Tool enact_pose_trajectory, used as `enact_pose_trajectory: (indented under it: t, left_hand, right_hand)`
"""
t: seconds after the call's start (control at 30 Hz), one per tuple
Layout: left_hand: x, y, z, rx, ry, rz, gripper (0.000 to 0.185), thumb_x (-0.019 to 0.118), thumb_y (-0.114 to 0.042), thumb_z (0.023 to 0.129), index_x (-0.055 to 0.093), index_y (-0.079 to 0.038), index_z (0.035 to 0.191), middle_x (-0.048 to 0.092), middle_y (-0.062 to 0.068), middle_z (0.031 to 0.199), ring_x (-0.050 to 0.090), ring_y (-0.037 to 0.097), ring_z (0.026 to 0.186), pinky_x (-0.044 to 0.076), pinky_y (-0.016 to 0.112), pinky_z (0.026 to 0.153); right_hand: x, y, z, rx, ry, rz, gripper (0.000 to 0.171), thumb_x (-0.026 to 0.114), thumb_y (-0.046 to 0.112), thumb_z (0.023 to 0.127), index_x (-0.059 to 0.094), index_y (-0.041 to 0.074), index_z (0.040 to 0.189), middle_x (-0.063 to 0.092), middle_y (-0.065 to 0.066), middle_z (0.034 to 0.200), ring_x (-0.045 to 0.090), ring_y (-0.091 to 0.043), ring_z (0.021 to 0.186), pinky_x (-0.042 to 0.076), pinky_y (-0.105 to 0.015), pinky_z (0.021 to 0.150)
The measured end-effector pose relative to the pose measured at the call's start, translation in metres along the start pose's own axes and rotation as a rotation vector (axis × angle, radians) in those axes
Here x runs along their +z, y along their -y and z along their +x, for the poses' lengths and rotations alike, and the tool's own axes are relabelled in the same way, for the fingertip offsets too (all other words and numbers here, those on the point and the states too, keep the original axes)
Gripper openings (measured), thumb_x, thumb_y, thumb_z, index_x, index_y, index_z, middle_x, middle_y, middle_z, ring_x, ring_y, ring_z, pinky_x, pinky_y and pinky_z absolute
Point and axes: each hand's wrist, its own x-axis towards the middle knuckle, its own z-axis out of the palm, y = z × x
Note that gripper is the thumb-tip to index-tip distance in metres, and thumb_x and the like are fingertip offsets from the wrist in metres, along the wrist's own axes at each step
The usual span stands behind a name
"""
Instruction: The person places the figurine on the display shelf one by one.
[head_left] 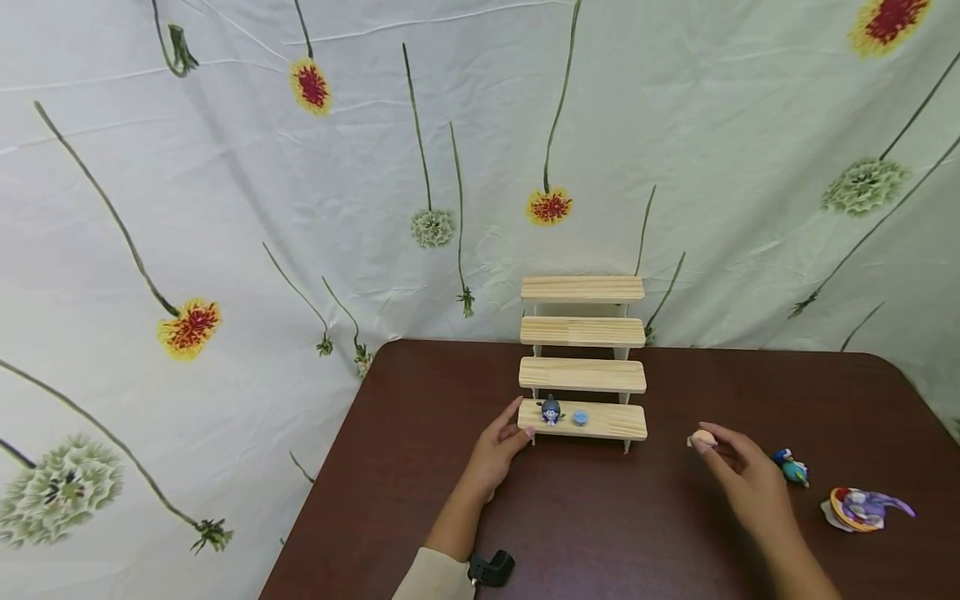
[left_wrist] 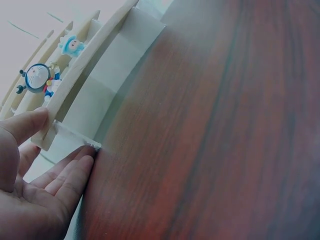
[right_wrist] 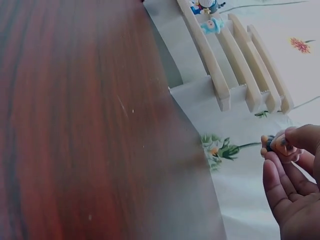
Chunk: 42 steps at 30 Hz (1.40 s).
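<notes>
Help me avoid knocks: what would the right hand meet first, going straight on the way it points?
Probably the right end of the wooden shelf: in the head view, the right hand, pinching a small toy, points forward and leftward toward it. Height and depth are unclear, though.

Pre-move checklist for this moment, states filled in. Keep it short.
1. Right hand holds the small figurine: ok, pinched between thumb and fingers.
2. Left hand on the lowest step: ok, gripping its left end.
3. Room there: ok, bare right of the light-blue figurine.
4. Dark-headed figurine upright: ok.
5. Gap from right hand to step: ok, nothing standing between.
6. Held figurine's base flat: cannot tell.
</notes>
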Motion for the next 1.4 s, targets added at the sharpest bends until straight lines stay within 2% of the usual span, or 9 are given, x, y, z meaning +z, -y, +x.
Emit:
enact_pose_trajectory:
  t: [0.2, 0.5, 0.77, 1.0, 1.2, 1.4]
  left_hand:
    - [0.0, -0.002, -0.001, 0.004, 0.005, -0.006, 0.065, 0.067, -0.026, 0.099, 0.039, -0.023, 0.157, 0.067, 0.022, 0.129, 0.066, 0.029, 0.118, 0.049, 0.037, 0.101]
    - [-0.002, -0.004, -0.003, -0.016, 0.018, 0.016, 0.064, 0.065, -0.029, 0.1, 0.037, -0.031, 0.157, 0.067, 0.02, 0.132, 0.065, 0.028, 0.12, 0.049, 0.04, 0.103]
    - [-0.002, -0.004, -0.003, -0.013, 0.015, 0.017, 0.065, 0.066, -0.029, 0.1, 0.037, -0.028, 0.158, 0.066, 0.02, 0.132, 0.065, 0.029, 0.12, 0.049, 0.041, 0.103]
    - [-0.002, -0.006, -0.003, -0.009, 0.009, 0.027, 0.064, 0.065, -0.029, 0.1, 0.038, -0.029, 0.157, 0.066, 0.021, 0.132, 0.065, 0.027, 0.12, 0.048, 0.044, 0.105]
    - [-0.002, -0.007, -0.004, -0.012, 0.007, 0.035, 0.063, 0.066, -0.031, 0.1, 0.038, -0.031, 0.157, 0.067, 0.019, 0.131, 0.065, 0.026, 0.119, 0.047, 0.045, 0.106]
    - [-0.002, -0.008, -0.004, -0.014, 0.014, 0.027, 0.064, 0.066, -0.031, 0.1, 0.038, -0.031, 0.157, 0.067, 0.02, 0.131, 0.065, 0.027, 0.12, 0.048, 0.044, 0.105]
  right_hand:
    - [0.007, 0.003, 0.004, -0.058, -0.007, -0.04, 0.035, 0.065, 0.025, 0.101, 0.067, 0.008, 0.131, 0.062, 0.008, 0.111, 0.05, 0.022, 0.095, 0.042, -0.001, 0.078]
    - [0.014, 0.008, 0.009, -0.073, 0.012, -0.036, 0.035, 0.066, 0.026, 0.1, 0.069, 0.01, 0.131, 0.066, -0.006, 0.115, 0.052, 0.017, 0.092, 0.044, -0.006, 0.075]
    - [0.023, 0.014, 0.011, -0.037, 0.041, -0.028, 0.037, 0.064, 0.033, 0.101, 0.068, 0.013, 0.132, 0.066, -0.004, 0.118, 0.048, 0.021, 0.1, 0.042, -0.005, 0.084]
    - [0.034, 0.018, 0.014, -0.078, 0.035, 0.015, 0.033, 0.069, 0.026, 0.098, 0.07, 0.014, 0.129, 0.068, -0.006, 0.115, 0.051, 0.017, 0.096, 0.044, -0.005, 0.082]
    - [0.043, 0.023, 0.018, -0.091, 0.047, 0.038, 0.032, 0.07, 0.025, 0.097, 0.07, 0.011, 0.126, 0.068, -0.005, 0.113, 0.054, 0.014, 0.094, 0.045, -0.007, 0.08]
    - [0.048, 0.029, 0.019, -0.096, 0.06, 0.04, 0.034, 0.071, 0.028, 0.097, 0.07, 0.01, 0.125, 0.069, -0.006, 0.115, 0.052, 0.016, 0.098, 0.043, -0.004, 0.083]
